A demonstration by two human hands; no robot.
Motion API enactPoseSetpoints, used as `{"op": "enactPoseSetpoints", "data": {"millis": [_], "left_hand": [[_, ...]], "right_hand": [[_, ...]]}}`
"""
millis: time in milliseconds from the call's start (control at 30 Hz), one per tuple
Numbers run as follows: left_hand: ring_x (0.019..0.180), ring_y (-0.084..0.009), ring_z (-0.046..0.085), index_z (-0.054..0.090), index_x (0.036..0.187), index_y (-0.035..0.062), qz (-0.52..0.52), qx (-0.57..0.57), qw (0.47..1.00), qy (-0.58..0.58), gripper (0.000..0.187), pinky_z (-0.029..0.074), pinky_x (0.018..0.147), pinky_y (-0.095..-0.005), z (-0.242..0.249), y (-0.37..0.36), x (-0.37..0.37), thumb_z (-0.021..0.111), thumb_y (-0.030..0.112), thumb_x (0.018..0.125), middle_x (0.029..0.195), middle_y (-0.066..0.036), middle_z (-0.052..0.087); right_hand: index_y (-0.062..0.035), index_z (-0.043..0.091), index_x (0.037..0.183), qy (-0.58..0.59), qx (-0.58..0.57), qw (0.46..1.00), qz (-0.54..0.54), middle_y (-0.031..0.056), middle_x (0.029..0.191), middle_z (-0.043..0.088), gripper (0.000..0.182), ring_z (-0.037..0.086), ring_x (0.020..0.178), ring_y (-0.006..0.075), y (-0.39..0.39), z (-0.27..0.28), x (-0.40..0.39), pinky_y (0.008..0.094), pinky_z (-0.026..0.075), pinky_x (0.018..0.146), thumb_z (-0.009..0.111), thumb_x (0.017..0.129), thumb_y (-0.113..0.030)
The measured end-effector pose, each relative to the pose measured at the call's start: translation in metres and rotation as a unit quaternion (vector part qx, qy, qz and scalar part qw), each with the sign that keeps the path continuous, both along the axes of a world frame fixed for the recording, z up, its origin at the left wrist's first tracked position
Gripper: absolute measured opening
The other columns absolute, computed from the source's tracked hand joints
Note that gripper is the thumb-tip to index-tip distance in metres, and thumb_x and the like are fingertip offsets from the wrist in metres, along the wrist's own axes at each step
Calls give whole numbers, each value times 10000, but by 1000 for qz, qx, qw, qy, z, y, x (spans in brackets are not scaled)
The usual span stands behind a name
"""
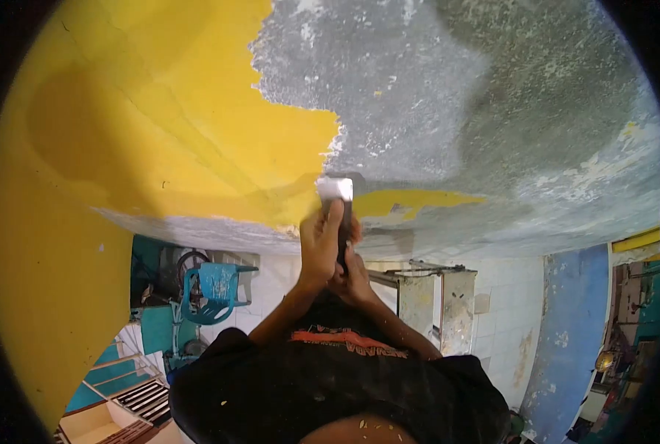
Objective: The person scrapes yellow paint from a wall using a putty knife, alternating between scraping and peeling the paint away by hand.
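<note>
Both hands are closed round a flat-bladed scraper, the left hand higher, the right hand at its lower end. Just beyond the grip, the blade lies where yellow paint meets a grey patch (a ragged border). Below left of the grip stands a turquoise chair.

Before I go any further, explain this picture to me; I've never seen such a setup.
There is no machine: a person works with two bare hands. The only picture comes from a camera worn on their head, looking forward and down, so their black shirt shows below. The left hand and, lower in the picture, the right hand grip a dark-handled scraper. Its bright blade is at the wall, partly yellow, partly rough grey. Below left stands a blue chair.
</note>
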State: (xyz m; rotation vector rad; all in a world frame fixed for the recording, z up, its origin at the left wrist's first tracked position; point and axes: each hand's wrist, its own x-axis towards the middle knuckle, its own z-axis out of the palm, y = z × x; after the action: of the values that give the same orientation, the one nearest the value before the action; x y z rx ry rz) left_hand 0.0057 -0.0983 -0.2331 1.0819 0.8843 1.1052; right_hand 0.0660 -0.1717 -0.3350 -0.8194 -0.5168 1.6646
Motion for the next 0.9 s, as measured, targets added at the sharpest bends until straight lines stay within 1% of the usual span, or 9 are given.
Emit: {"op": "enactPoseSetpoints", "data": {"millis": [133,267,333,433,533,633,700,833,900], "left_hand": [[552,-109,520,555,765,18,16,-51,998,-21,395,410,521,-237,-11,-7,4,444,353,941,631,-50,552],[552,-118,549,570,811,-25,38,-5,998,-45,403,445,540,-231,22,20,8,466,346,931,648,-68,580],[547,-121,545,574,823,-31,28,45,997,-51,409,441,534,-234,33,25,8,464,347,933,637,-64,573],[572,-117,543,556,796,-17,-14,36,998,-50,404,439,548,-233,40,18,4,439,340,944,640,-66,564],[593,-117,545,541,823,-5,-39,1,998,-47,375,441,561,-236,-6,6,1,416,324,954,666,-68,564],[630,-136,571,527,887,3,-55,-21,997,-56,325,463,613,-250,-27,-11,-1,404,294,959,737,-80,588],[648,-141,584,529,895,-1,-64,-37,996,-52,322,471,626,-252,-22,-7,-1,408,290,958,738,-86,595],[646,-157,596,530,918,-26,-34,50,994,-95,337,488,616,-263,26,27,7,423,292,952,729,-98,594],[622,-149,578,531,914,-16,-35,56,991,-118,340,480,598,-260,44,26,5,415,302,954,732,-89,585]], "right_hand": [[-136,375,675,30,-28,999,34,-34,489,298,476,228,356,80,-3,0,9,217,178,357,325,918,-542],[-131,384,686,0,-30,1000,-6,-31,496,322,472,237,357,76,27,60,8,217,188,358,329,920,-537],[-107,371,649,-1,62,998,1,-7,471,324,519,269,375,94,40,60,14,241,194,372,333,916,-550],[-103,374,640,-29,62,998,-8,0,479,322,522,280,392,100,30,53,13,242,208,383,316,925,-537],[-101,378,646,-48,60,997,1,3,493,345,531,296,406,102,11,33,18,241,218,396,286,931,-539],[-98,379,657,-203,95,975,-11,1,504,363,528,297,403,102,-6,20,20,242,218,396,277,934,-536],[-98,376,656,37,-35,998,45,-8,506,358,521,292,400,100,-10,13,20,242,215,394,273,939,-522],[-102,376,659,-76,-39,995,-44,-13,512,347,505,294,410,94,33,83,20,240,215,395,294,940,-512],[-101,400,686,-61,70,996,-4,-27,509,340,493,279,389,69,39,96,24,216,192,374,360,914,-536]]}}
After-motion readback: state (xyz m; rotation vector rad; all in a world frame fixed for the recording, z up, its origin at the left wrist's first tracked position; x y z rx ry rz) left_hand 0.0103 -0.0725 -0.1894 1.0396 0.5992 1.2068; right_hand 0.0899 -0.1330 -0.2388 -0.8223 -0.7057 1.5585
